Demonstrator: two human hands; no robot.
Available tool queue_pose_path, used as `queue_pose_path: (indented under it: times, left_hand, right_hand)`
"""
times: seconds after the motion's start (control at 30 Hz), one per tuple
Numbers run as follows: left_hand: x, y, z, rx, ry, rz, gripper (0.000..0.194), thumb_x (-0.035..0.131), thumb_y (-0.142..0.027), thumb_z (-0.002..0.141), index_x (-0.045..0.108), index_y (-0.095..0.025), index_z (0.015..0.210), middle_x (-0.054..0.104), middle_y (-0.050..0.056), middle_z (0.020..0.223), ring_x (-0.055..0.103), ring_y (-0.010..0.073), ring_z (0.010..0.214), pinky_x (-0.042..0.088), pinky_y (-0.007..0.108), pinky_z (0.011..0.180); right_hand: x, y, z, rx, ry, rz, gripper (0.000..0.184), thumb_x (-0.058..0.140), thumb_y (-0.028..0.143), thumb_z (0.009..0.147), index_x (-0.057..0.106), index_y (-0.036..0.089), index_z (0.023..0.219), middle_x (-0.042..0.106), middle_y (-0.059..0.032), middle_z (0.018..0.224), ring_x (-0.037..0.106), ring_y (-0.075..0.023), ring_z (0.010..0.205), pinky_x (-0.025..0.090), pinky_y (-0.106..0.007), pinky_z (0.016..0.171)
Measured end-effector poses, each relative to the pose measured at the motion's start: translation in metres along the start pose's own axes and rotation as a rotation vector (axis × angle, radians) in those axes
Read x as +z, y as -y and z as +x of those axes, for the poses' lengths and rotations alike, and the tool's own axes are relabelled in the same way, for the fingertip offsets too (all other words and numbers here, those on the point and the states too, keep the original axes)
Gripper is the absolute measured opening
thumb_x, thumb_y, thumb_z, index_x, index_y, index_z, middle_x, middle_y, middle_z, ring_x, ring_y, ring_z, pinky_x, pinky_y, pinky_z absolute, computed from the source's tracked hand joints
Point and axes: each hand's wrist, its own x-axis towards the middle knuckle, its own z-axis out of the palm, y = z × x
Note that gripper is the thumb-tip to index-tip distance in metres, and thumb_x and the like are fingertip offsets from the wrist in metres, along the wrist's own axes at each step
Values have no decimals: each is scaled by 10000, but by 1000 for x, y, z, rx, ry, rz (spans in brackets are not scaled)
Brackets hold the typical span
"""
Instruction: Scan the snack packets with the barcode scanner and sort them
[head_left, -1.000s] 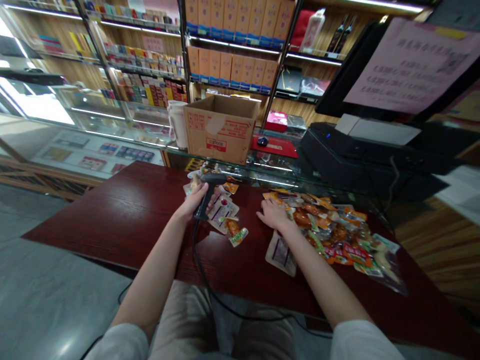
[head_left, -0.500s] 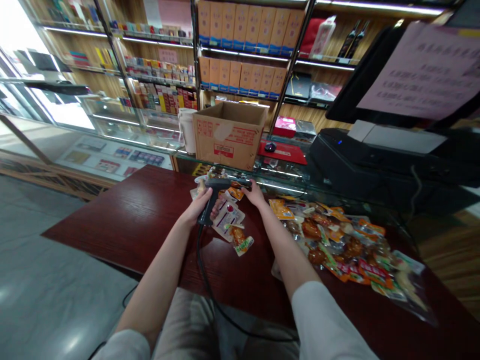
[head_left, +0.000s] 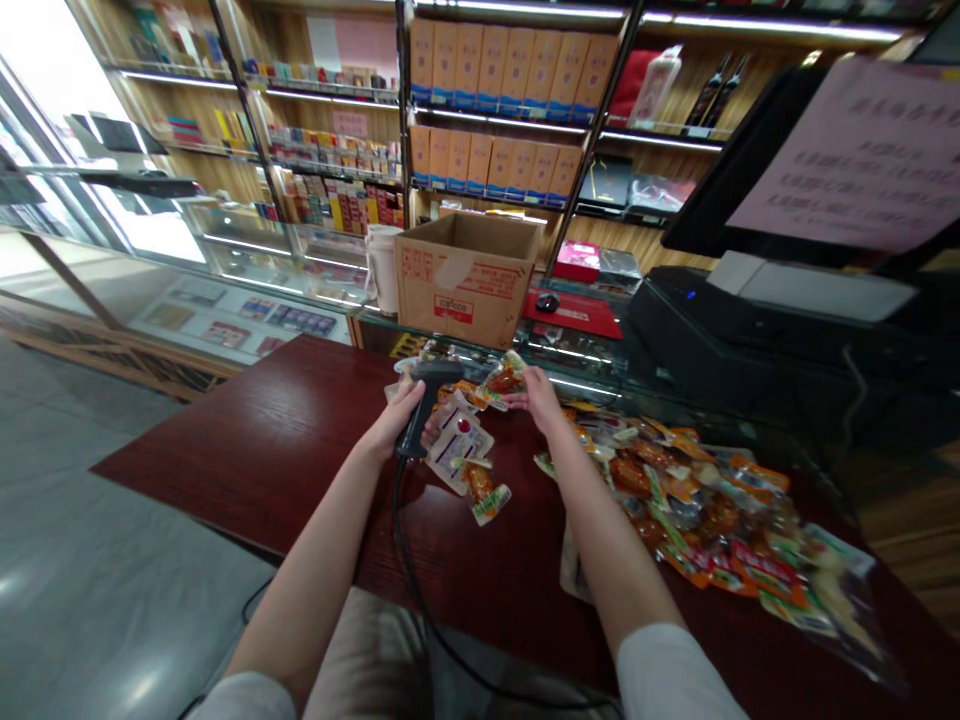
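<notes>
My left hand is wrapped round the handle of a black barcode scanner, whose cable runs down off the table edge. My right hand pinches a clear snack packet with brown food inside, just beyond the scanner's nose. Beneath and beside the scanner lie several packets, among them a pale pouch with a red dot and a packet of brown meat. A large pile of vacuum-packed snacks spreads to the right of my right forearm, which partly covers a pale pouch.
An open cardboard box stands on the glass counter behind the dark red table, beside a white jug. A mouse rests on a red mat. At right are a monitor with a pink notice and a black machine.
My right hand went from the pile on the right to the scanner's front, then drew slightly back right with a snack packet showing in its fingers. My left hand keeps hold of the scanner.
</notes>
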Motion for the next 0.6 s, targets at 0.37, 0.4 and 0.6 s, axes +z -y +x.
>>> queue_pose_path:
  times: [0.37, 0.4, 0.6]
  left_hand:
    - [11, 5, 0, 3, 35, -72, 480, 662, -562, 828, 547, -176, 1089, 527, -39, 575, 519, 106, 445, 391, 199, 390]
    - [11, 5, 0, 1, 34, -72, 481, 663, -567, 825, 553, -178, 1084, 539, -31, 589, 514, 106, 441, 381, 202, 382]
    - [10, 5, 0, -7, 37, -65, 491, 679, -576, 806, 567, -177, 1069, 569, -13, 624, 511, 103, 432, 373, 206, 372]
  right_hand:
    - [-19, 17, -51, 1, 204, 232, 351, 573, 606, 830, 582, 255, 847, 727, -58, 1025, 697, -267, 1006, 525, -517, 963]
    - [-18, 14, -50, -33, 211, 214, 316, 649, 557, 792, 572, 254, 838, 718, -49, 1057, 694, -251, 994, 525, -500, 965]
    - [-14, -6, -44, -204, 162, 64, 547, 827, 193, 532, 559, 276, 1001, 549, 7, 1332, 646, -141, 959, 531, -337, 935]
